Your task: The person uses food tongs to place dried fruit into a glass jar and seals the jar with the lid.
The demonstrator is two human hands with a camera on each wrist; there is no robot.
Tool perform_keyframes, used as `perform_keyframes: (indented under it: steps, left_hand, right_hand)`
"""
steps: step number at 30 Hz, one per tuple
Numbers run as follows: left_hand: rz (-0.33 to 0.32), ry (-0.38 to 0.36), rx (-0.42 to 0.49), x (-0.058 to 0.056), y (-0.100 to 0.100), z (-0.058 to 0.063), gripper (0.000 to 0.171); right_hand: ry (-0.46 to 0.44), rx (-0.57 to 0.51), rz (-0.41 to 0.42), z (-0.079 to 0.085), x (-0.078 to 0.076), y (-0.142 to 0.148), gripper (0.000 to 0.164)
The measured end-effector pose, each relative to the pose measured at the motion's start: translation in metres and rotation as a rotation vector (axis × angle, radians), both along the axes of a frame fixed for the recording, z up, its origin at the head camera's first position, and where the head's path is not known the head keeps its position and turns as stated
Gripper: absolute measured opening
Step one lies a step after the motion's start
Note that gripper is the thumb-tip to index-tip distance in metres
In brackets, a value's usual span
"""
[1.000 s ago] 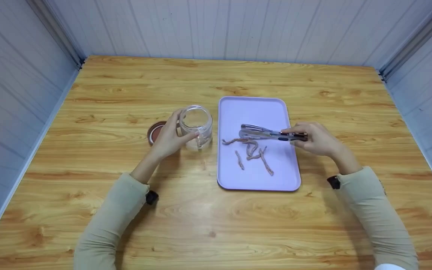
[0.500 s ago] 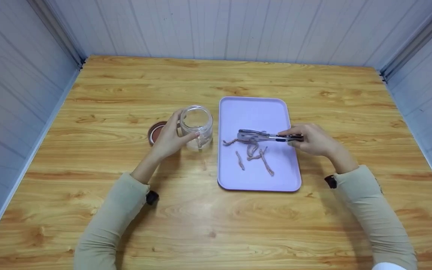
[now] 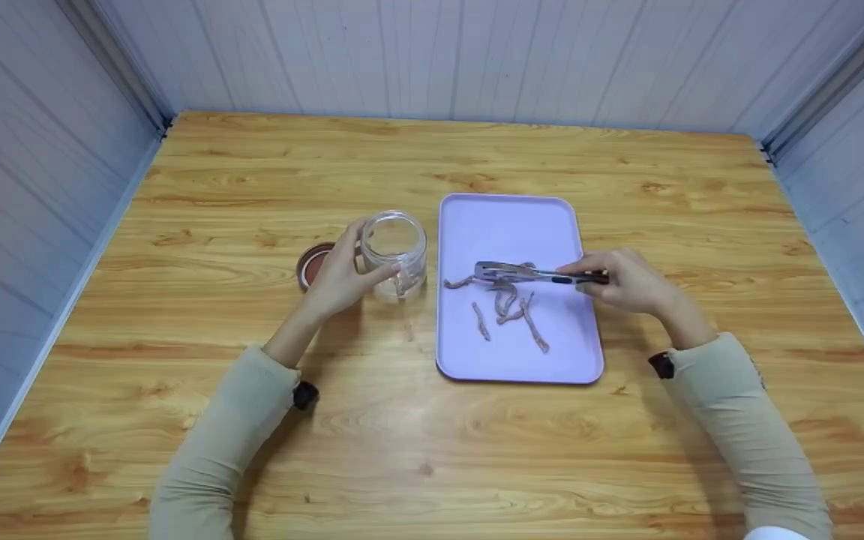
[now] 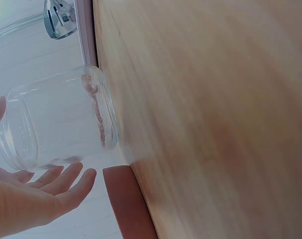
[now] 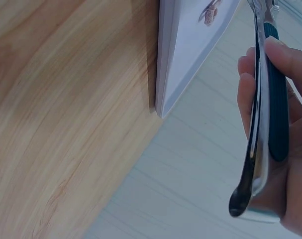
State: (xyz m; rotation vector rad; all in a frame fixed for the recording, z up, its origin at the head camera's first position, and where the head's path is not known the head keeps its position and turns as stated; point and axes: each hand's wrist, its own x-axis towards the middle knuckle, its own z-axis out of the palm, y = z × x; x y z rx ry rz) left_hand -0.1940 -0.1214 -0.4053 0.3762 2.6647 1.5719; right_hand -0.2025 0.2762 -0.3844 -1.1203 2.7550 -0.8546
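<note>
My left hand [image 3: 338,281] holds the side of an upright clear jar [image 3: 411,279], thumb in front and fingers behind. At the bottom of the jar lies a brown shredded strip [image 4: 97,107], seen in the left wrist view. My right hand [image 3: 627,281] grips the handles of metal tongs [image 3: 503,271], which have dark grip pads. The tongs' ends overlap a twisted brown strip [image 3: 460,283] on the lilac tray [image 3: 511,225], and their arms are pressed nearly together. More brown strips [image 3: 535,328], several in all, lie just in front of the tongs.
A red-brown round lid [image 3: 313,264] lies on the wooden table [image 3: 372,450] behind my left hand, left of the jar. The tray sits close to the jar's right side. Pale panel walls [image 3: 432,60] bound the table at the back and both sides.
The tongs have moved slightly left and down over the strips, and their arms have drawn together. My left hand and the jar have stayed in place.
</note>
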Motion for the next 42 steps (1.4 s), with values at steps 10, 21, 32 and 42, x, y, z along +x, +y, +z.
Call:
perform_keyframes:
  steps: [10,21,32,42]
  left_hand:
    - [0.001,-0.016,-0.013,0.0,0.0,0.0,0.082]
    - [-0.005,-0.001,-0.005,-0.001,0.0,-0.001,0.081]
    - [0.007,-0.014,-0.008,-0.001,0.0,-0.002,0.081]
    - [0.011,-0.037,-0.029,-0.001,0.0,0.0,0.082]
  right_hand:
    - [0.019,-0.032,0.003,0.003,0.002,0.005,0.029]
    - [0.025,-0.072,-0.012,0.01,0.002,0.006,0.03]
    - [0.079,-0.124,0.014,0.029,0.002,0.009,0.028]
    - [0.099,-0.17,0.031,0.049,-0.001,0.002,0.027]
